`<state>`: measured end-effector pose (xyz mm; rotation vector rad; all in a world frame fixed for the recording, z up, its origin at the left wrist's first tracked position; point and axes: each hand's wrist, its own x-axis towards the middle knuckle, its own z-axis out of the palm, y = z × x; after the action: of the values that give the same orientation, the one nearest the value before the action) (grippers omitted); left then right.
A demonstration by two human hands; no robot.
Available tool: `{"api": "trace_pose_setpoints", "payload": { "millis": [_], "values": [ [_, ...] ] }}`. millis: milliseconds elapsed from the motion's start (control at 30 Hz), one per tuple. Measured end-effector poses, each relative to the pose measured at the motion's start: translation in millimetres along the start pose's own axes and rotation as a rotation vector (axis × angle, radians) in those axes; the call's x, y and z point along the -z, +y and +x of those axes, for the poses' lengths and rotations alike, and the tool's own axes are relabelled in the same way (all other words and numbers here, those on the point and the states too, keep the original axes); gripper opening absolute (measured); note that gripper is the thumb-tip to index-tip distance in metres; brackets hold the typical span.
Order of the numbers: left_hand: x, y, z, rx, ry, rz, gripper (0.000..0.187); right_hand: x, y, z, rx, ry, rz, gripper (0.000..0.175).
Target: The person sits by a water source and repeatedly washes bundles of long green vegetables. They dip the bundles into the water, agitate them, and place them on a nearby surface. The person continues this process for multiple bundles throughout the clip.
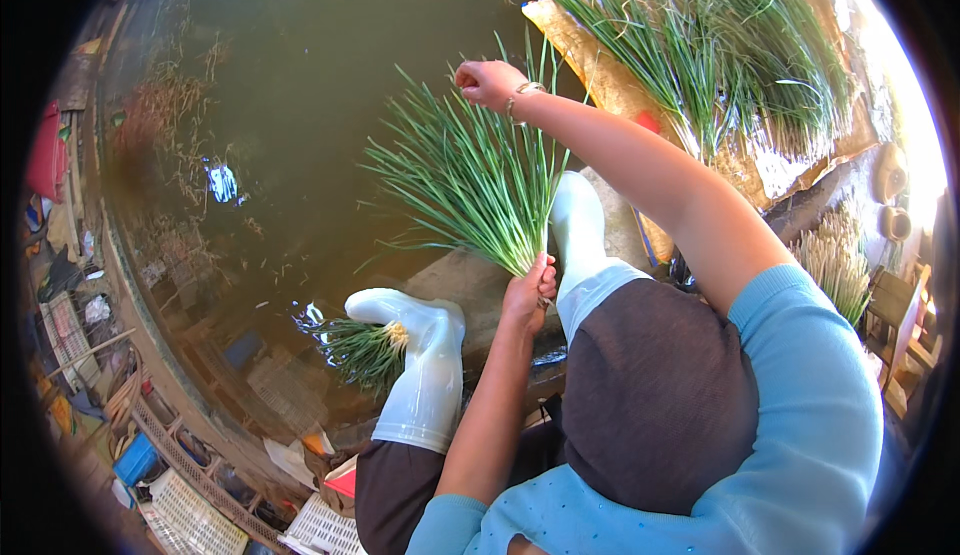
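My left hand is closed around the pale lower stalks of a large bunch of long green onions or chives, whose leaves fan out away from me over murky water. Near the upper leaf tips is my right hand, fingers curled, with a bangle at the wrist; whether it pinches a leaf cannot be told. A smaller green bunch lies by the white rubber boot on the left, its pale ends against the boot. The other white boot stands just right of the held bunch.
At upper right, a big pile of the same greens lies on a tan sheet. More stalks stand below it, near a wooden stool. A concrete rim curves along the left, with plastic crates beyond.
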<state>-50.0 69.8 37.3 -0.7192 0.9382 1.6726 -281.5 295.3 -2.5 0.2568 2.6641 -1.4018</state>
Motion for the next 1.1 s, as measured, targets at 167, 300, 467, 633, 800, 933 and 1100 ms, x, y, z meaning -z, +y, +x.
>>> {"api": "trace_pose_setpoints", "payload": {
  "millis": [167,300,467,633,800,933,1100],
  "values": [
    [-0.3,-0.3,-1.7,0.006,0.010,0.017,0.019,-9.8,-11.7,4.5,-0.162,-0.234,-0.407,0.029],
    [-1.8,-1.3,-2.2,-0.002,0.021,0.021,0.019,-5.0,-7.7,-1.1,-0.200,-0.234,-0.303,0.019],
    [-1.5,-8.7,-4.5,0.006,0.044,0.023,0.018,23.9,0.9,10.8,-0.250,0.297,-0.276,0.022],
    [-8.8,3.7,-13.9,0.057,0.026,-0.025,0.020,93.8,15.8,0.9,-0.194,0.601,0.180,0.022],
    [-43.8,100.6,-43.2,0.011,-0.514,-0.795,0.013,79.3,40.5,-139.3,-0.031,0.378,-0.342,0.020],
    [-82.4,190.9,-100.7,-0.243,-0.578,-0.863,0.014,42.0,48.0,-248.6,-0.213,-0.350,-0.706,0.016],
    [-101.7,222.7,-107.3,-0.407,-0.664,-0.803,0.016,70.9,58.0,-269.4,-0.268,-0.598,-0.592,0.023]
  ]
}}
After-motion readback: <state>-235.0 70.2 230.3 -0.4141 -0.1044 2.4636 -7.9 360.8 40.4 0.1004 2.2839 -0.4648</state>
